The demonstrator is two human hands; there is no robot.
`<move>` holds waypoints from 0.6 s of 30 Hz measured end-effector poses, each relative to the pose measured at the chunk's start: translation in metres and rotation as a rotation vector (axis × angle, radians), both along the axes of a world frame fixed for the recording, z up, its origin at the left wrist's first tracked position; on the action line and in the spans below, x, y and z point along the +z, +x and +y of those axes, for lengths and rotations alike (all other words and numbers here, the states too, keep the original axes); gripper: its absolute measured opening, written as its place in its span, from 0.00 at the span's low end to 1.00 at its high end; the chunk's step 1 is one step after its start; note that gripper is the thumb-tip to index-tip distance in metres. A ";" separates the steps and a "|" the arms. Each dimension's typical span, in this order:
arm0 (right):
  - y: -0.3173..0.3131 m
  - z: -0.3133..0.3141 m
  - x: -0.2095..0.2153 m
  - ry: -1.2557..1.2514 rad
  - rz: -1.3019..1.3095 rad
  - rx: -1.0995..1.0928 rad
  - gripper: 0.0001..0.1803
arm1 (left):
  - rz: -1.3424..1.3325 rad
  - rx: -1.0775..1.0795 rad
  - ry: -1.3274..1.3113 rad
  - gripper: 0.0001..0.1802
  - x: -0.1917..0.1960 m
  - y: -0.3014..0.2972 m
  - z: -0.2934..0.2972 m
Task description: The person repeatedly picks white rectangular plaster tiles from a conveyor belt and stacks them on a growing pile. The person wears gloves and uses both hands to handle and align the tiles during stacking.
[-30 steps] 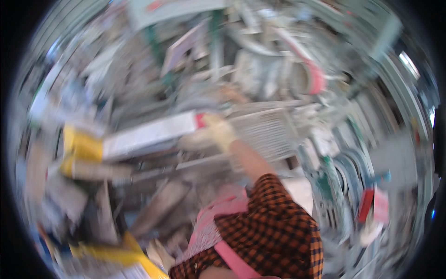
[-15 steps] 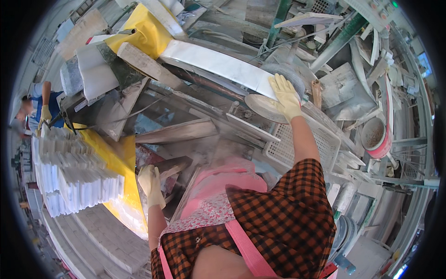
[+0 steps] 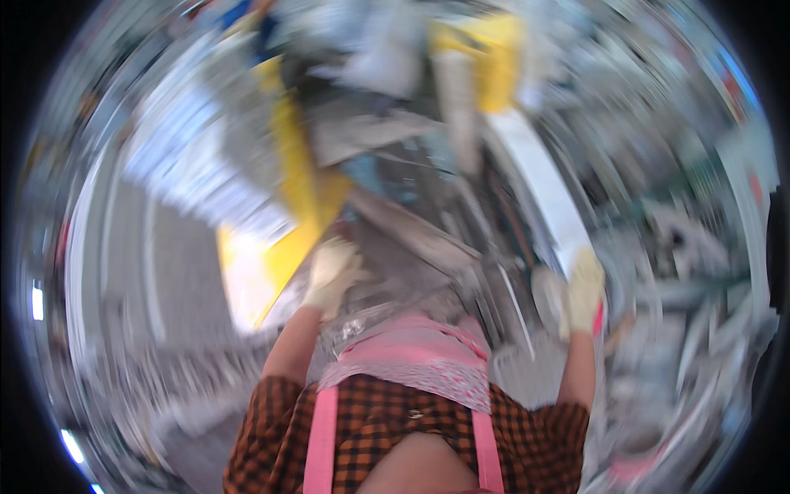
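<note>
The whole picture is smeared by motion. My right hand (image 3: 583, 292), in a pale cream glove, rests at the near end of a long white strip (image 3: 539, 177), beside a round pale disc (image 3: 547, 300). Whether its fingers grip the strip or only lie on it does not show. My left hand (image 3: 333, 272), gloved alike, is in front of my body, close to the edge of a yellow sheet (image 3: 288, 259). Its fingers are blurred, and I cannot make out anything in them.
Stacked thin white slabs (image 3: 214, 148) stand at the left by the yellow sheet. A long greyish board (image 3: 411, 230) lies slantwise between my hands. Another yellow sheet (image 3: 494, 62) hangs at the strip's far end. Blurred pale pieces crowd the right side.
My view has swung left, so the scene appears turned and the strip now runs more steeply. My right hand is still at the strip's near end, my left near the yellow sheet.
</note>
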State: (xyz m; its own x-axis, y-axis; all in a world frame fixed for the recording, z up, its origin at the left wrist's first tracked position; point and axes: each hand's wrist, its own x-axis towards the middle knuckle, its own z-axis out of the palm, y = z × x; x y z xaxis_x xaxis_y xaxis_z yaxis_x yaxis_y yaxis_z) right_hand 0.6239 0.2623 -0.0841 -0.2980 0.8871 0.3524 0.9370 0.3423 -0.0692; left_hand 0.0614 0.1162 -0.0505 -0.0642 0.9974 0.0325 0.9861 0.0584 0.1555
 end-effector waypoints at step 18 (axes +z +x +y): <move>-0.174 0.009 0.124 -0.594 0.492 0.277 0.34 | -0.518 -0.044 0.762 0.12 -0.009 -0.004 -0.023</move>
State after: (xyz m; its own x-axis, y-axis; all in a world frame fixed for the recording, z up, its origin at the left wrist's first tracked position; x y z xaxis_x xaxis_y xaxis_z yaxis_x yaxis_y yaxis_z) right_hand 0.4499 0.2716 0.0403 -0.4678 0.8838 -0.0052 0.6391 0.3342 -0.6927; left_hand 0.0576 0.0931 -0.0591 -0.2161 0.7204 0.6590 0.7814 -0.2771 0.5591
